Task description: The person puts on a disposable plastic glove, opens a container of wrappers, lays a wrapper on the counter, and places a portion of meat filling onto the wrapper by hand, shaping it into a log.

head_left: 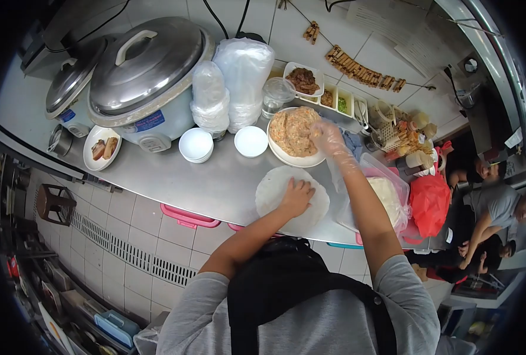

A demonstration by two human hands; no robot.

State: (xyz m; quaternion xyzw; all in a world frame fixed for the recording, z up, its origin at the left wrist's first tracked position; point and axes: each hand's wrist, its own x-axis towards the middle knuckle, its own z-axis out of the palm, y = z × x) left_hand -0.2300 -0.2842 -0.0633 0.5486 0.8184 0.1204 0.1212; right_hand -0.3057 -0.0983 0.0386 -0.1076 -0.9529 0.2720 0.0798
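Left hand (299, 197): bare, open, palm down with fingers spread, resting on the white sheet.
Right hand (328, 139): in a clear glove, bent down at the right side of the orange filling; whether closed on any of it, impossible to tell.
White sheet (269, 198): one outline visible (layers beneath not countable), flat on the steel counter (215, 183), between body and large bowl; near-circular, hence with neither a distinct long axis nor a pointing end.
Orange filling (292, 133): one mound, heaped in the large bowl (310, 161), just beyond the sheet.
Clear bag (388, 195): one, right of the sheet, with pale contents; partly hidden behind the right forearm.
Red bag (431, 204): one, farther right, beside the clear bag.
Meat bowl (303, 80): one, behind the filling, next to a compartment of chopped greens (342, 105).
White bowls (251, 142): two groups, left of the filling, one clearly stacked.
Wrapped stacks (245, 80): two, upright behind the white bowls.
Cookers (147, 77): two, lidded, unequal in size, at far left.
Oval dish (95, 135): one, before the cookers, holding meat pieces.
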